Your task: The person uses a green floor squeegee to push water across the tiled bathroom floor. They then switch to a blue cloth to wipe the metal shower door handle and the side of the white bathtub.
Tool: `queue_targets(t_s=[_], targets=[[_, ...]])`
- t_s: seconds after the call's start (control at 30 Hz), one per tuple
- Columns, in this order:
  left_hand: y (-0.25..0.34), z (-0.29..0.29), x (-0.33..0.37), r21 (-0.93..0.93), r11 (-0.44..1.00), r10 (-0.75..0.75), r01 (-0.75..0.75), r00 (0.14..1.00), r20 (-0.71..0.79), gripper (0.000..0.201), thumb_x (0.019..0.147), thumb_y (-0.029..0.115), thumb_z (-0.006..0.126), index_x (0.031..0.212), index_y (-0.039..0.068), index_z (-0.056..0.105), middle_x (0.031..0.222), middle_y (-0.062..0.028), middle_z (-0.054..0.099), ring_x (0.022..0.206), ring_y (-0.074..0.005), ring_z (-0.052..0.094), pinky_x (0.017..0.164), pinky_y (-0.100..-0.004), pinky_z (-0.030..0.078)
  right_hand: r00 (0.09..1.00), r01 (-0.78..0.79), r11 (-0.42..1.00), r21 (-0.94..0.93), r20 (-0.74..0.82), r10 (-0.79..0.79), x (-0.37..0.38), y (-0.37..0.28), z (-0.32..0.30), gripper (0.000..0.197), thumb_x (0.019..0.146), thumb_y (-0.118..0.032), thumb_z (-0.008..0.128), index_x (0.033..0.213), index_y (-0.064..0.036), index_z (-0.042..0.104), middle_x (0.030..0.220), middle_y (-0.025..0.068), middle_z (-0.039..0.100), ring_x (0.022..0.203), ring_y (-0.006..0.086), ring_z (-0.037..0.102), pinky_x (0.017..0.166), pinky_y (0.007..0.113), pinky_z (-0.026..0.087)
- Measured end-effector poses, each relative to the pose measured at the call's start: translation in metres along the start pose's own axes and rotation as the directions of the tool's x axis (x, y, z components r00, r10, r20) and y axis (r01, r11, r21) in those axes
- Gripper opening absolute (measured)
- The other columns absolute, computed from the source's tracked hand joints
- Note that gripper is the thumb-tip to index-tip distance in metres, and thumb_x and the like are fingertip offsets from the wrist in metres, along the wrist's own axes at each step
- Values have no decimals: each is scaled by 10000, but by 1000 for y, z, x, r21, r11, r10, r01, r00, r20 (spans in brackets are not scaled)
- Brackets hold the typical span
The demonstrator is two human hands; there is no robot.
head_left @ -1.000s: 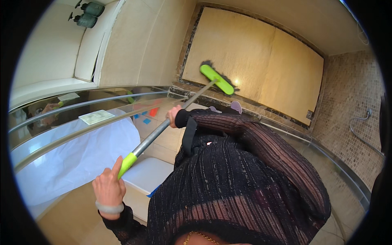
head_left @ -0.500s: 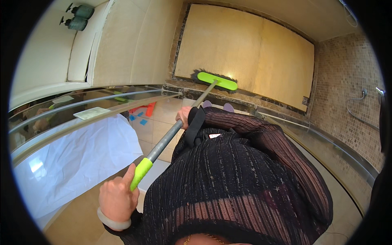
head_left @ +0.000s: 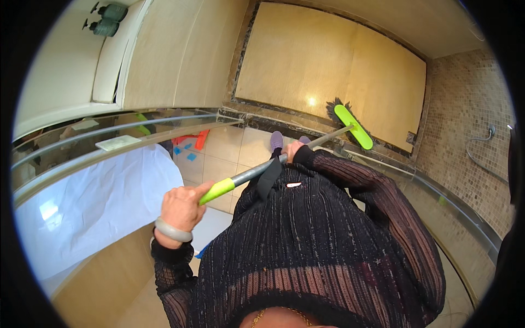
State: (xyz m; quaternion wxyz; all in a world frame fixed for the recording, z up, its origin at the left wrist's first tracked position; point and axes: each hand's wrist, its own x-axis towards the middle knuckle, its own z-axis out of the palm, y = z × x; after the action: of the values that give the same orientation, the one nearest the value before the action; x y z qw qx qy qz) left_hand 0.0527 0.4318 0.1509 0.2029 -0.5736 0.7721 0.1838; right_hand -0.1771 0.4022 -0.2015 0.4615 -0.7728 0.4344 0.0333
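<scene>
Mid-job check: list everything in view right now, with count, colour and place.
Broom: one, lime green and grey with dark bristles, centre
Floor panel: one, ribbed gold, top centre
Pump bottles: two, dark green, upper left
Pale slab: one, whitish, left
White sheet: one, white, lower left
Red item: one or more, red, left of centre
Blue pieces: at least two, blue, beside the red
Floor tiles: several, beige, centre
Mosaic wall: one, brown, right
Shower fitting: one, silver with hose, right
Shoes: two, purple, centre
Bracelet: one, pale, left wrist
Left hand: one, black sleeve, on the green grip
Right hand: one, black sleeve, on the grey pole
</scene>
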Motion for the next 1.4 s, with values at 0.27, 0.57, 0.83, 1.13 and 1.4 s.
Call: queue_targets(t_s=[0.27,0.57,0.83,1.13,1.4], targets=[[13,-78,-84,167,921,-347,353,936,-64,400,627,64,614,1023,122,621,631,-165,561,583,-341,545,536,-412,424,932,349,931,108,62,-357,56,-149,-25,160,566,-194,610,689,-104,659,675,164,614,696,319,613,633,394,494],[17,-89,-63,193,927,-275,320,934,-228,439,597,129,713,1027,105,625,586,-115,547,529,-296,546,491,-395,418,713,701,682,210,-253,-654,134,-178,-32,244,606,-294,675,743,-96,634,644,136,597,636,320,586,567,388,464],[-2,-109,-45,58,988,-133,142,982,-137,403,575,73,713,971,86,646,607,-134,571,542,-291,550,510,-365,434,871,480,871,105,-174,-459,101,-142,-33,215,660,-341,615,680,-127,611,648,141,590,666,335,592,611,411,472],[-33,-68,-5,-171,976,118,-135,987,-106,388,592,99,703,977,94,654,681,-146,600,578,-294,571,534,-332,447,954,299,945,136,-70,-292,21,-57,-34,191,642,-303,610,688,-118,628,630,134,598,617,328,597,586,419,484],[-40,5,2,-198,979,-57,44,997,-60,328,634,153,677,962,169,664,670,-133,606,601,-293,580,558,-366,458,984,108,994,31,136,-111,26,-10,10,226,694,-305,555,812,-154,674,817,162,636,744,337,621,684,430,495]])
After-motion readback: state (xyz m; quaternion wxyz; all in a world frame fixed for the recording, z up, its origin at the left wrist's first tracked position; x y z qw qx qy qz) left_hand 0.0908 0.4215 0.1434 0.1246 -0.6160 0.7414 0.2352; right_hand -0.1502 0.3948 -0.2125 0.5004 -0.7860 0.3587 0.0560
